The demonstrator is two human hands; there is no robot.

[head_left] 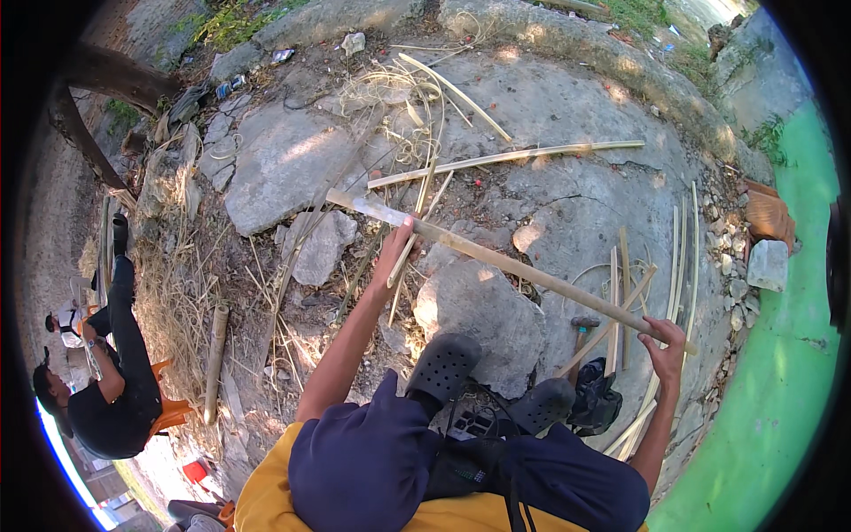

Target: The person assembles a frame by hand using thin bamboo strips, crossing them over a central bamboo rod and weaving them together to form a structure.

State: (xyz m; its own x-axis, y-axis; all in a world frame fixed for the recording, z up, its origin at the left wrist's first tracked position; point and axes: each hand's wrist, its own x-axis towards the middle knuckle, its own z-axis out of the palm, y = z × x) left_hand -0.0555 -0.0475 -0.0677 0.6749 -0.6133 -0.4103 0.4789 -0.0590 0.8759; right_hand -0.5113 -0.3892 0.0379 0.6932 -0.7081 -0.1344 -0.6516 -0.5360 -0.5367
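Currently holding a long wooden pole (541, 277), possibly bamboo, aslant above the concrete ground (567, 106), with the left hand (395, 248) curled around near the pale end and the right hand (666, 344) gripping near the opposite end. Hands set wide apart, presumably to steady both ends against tipping. Beside the left hand, a thin pale strip (441, 192); cannot tell whether pinched as well. To the right, loose slats (613, 277), likely within easy reach. Near the right shoe (542, 404), a black plastic bag (596, 399), with contents hidden in dark folds; a hammer (585, 323) just beyond.
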